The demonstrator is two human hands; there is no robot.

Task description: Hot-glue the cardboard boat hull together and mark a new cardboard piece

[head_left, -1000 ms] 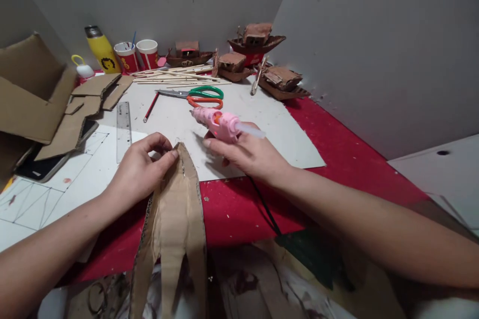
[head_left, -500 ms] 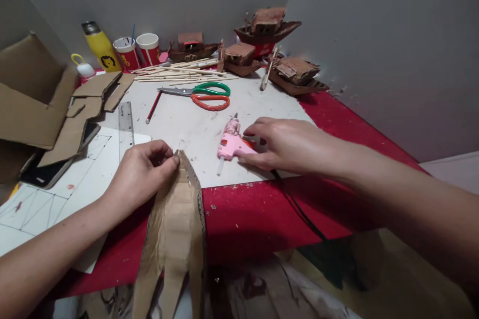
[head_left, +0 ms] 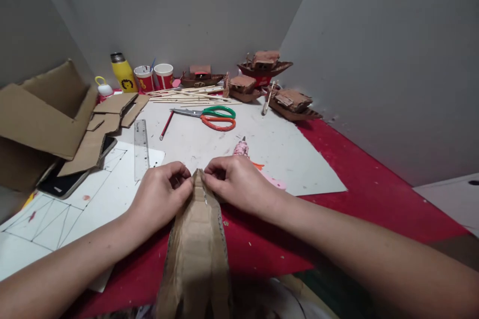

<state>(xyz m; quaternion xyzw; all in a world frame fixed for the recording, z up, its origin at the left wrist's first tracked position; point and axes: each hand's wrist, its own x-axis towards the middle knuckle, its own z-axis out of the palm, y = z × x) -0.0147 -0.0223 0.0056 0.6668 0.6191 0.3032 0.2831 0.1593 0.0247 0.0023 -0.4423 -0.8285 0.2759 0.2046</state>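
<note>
A folded cardboard piece [head_left: 198, 239] with raised side walls narrows to a point at its far end. My left hand [head_left: 162, 192] pinches the left side of that tip. From the right, my right hand [head_left: 235, 182] grips the opposite side, so both hands are closed on the cardboard. Just beyond my right hand lies a pink glue gun [head_left: 241, 148], partly hidden by the hand, its nozzle pointing away. The near end of the cardboard runs out of the bottom of the view.
Scissors [head_left: 219, 118], a pencil [head_left: 166, 125] and a ruler [head_left: 141, 149] lie on the white sheet. Wooden sticks [head_left: 187, 95] and several model boats [head_left: 294, 102] stand behind. At left are a cardboard box [head_left: 45, 114], a phone [head_left: 63, 184] and a drawing [head_left: 56, 219].
My right hand has left the glue gun and moved left onto the cardboard tip. My left hand keeps its hold. The view has tilted upward.
</note>
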